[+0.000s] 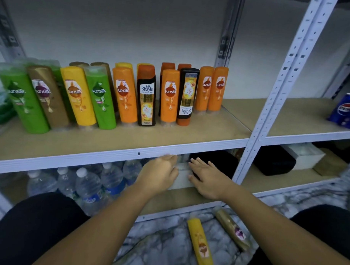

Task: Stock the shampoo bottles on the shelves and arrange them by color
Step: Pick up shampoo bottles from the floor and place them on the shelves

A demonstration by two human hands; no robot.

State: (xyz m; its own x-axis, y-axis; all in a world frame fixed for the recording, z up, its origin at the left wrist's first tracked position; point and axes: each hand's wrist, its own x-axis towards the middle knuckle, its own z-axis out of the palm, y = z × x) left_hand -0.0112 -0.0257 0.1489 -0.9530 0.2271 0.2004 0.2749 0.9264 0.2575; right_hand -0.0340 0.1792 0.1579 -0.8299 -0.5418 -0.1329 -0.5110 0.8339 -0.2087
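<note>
The upper shelf (110,148) had its front row standing. Left to right: a green Sunsilk bottle (22,101), a gold Sunsilk bottle (47,97), a yellow Sunsilk bottle (78,95), a second green bottle (101,98), an orange Sunsilk bottle (125,95), then a black Safi Shayla bottle (146,95) with its orange cap up. After that came a second orange bottle (170,96), an upside-down Shayla bottle (187,95) sitting on its cap, and a pair of orange bottles (219,88) side by side at the right end. Gold, yellow and orange tops poked out from a back row.

That whole lineup sat well above both hands, so nothing from it was anywhere near the fingers.

On the lower shelf (172,197), water bottles (89,186) were packed on the left. The left hand (160,175) was just right of them, fingers loosely together and holding nothing, right beside a white box (181,178). The right hand (206,179) was on the box's other side, fingers spread apart and also empty. Honestly couldn't tell if either hand was actually touching the box. A black bag (218,159) sat behind the right hand.

On the marble floor (156,240) a loose yellow bottle (201,244) and a loose gold bottle (233,230) were lying flat by the right forearm, well apart from the fingers. Pepsi cans (347,110) were way over in the next bay.
</note>
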